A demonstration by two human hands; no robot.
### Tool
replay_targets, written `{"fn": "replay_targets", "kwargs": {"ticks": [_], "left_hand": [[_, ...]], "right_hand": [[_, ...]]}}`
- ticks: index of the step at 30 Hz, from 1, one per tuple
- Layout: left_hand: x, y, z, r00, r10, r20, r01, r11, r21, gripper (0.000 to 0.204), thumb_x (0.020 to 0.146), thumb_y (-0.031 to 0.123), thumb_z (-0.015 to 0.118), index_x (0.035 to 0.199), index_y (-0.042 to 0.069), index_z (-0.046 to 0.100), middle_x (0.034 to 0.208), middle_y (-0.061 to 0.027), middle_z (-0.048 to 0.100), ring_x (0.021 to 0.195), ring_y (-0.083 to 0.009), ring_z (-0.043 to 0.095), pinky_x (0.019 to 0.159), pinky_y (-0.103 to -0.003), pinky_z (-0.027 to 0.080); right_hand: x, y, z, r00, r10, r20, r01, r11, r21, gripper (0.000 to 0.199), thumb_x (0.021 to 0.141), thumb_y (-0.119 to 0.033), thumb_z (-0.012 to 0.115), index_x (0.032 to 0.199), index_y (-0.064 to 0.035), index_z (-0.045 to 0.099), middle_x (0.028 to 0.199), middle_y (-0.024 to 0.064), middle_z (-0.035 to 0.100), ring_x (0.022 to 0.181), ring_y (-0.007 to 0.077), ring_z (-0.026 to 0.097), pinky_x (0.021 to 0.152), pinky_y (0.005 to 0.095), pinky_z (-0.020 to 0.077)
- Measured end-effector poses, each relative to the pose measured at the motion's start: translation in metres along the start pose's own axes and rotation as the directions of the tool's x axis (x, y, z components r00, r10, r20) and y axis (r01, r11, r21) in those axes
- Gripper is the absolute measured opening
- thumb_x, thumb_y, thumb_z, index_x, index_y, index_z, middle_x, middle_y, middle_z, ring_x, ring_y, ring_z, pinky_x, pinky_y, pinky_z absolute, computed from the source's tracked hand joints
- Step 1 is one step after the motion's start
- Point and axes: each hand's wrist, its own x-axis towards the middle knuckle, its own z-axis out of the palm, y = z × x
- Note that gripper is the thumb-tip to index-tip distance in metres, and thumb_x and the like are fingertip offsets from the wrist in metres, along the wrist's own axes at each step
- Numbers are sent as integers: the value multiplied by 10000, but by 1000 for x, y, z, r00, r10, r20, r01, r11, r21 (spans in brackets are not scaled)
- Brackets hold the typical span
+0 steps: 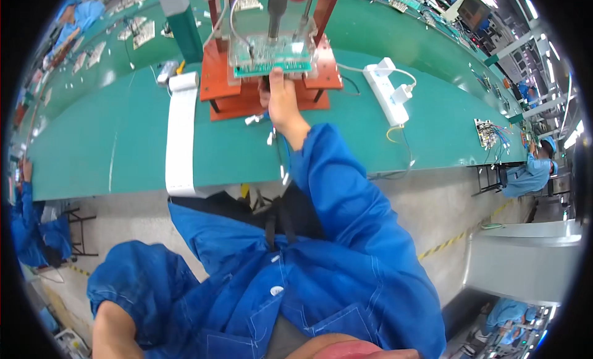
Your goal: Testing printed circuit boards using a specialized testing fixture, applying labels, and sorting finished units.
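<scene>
My right hand (283, 101) reaches to the front of a red press fixture (219, 75). Its thumb lies over the front edge of a green circuit board (290, 67), and the fingers curl underneath, partly hidden. The board sits in the fixture below a clear plastic plate (238, 50). Wires with white connectors (272, 136) hang from under the fixture, beside my right wrist. At the lower left only my left forearm (114, 331) and its blue sleeve show; the left hand is out of the picture.
A strip of white labels (180, 136) runs down to the green table's (136, 155) front edge. Right of the fixture lies a white power strip (388, 93) with plugs and a cord. A wired circuit board (488, 133) lies farther right. A co-worker (530, 170) sits at the right.
</scene>
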Motion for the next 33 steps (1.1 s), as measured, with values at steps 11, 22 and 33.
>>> {"fn": "replay_targets", "kwargs": {"ticks": [11,22,33], "left_hand": [[59,-82,-41,982,172,-77,-189,914,-359,290,1007,225,450,1026,37,670,897,-103,658,697,-224,661,611,-297,534],[53,-54,-53,999,0,46,8,986,-167,223,969,173,479,952,28,648,815,-118,654,610,-196,638,518,-313,514],[56,-30,-52,979,-189,-74,195,976,94,181,943,141,488,843,44,603,679,-88,613,486,-155,579,396,-309,450]], "right_hand": [[-5,9,-6,999,31,24,-32,999,37,631,973,-647,450,897,-33,574,707,-31,435,558,45,334,478,216,245],[-4,-4,3,998,32,-57,-31,999,5,678,929,-724,446,804,-63,535,649,-67,361,529,31,281,468,230,195],[-5,-5,-6,1000,23,20,-23,999,-28,688,936,-709,432,1015,-34,537,862,39,519,615,90,380,507,217,284]]}}
